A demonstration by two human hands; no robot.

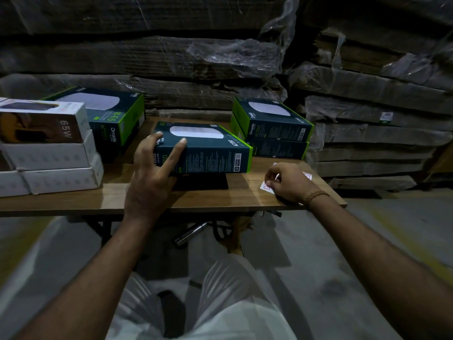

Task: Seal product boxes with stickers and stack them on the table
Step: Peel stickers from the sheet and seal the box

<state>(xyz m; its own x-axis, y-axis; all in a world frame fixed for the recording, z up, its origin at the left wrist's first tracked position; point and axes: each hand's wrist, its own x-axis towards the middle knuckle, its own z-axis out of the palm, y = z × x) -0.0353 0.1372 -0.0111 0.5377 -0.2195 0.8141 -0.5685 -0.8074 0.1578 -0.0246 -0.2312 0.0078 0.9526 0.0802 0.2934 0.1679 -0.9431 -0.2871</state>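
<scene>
Centre of the frame: left hand (152, 173) gripping the near left corner of a dark teal and green Omada box (208, 148), fingers spread over its top face, thumb low against its side, the box tilted with its near edge raised off the wooden table (137, 197). Right of centre: right hand (288, 182) resting on the table near its right edge, fingertips curled and pinching at a white sticker sheet (266, 186) with red markings lying flat on the wood; whether a sticker is lifted cannot be told. Gold bracelet (315, 195) on the right wrist. Behind the right hand, toward the table's far right corner: stack of two Omada boxes (272, 128), one square on the other. Left of centre, at the far edge: another Omada box (107, 114), larger in view, marked Wi-Fi 5. Far left of the frame: pile of white cartons (51, 153), the top one printed 65W. Across the upper half: flattened cardboard bundles (171, 57) under clear plastic wrap, stacked behind and to the right of the table. Bottom of the frame: both forearms and white trousers (220, 303) over a grey floor.
</scene>
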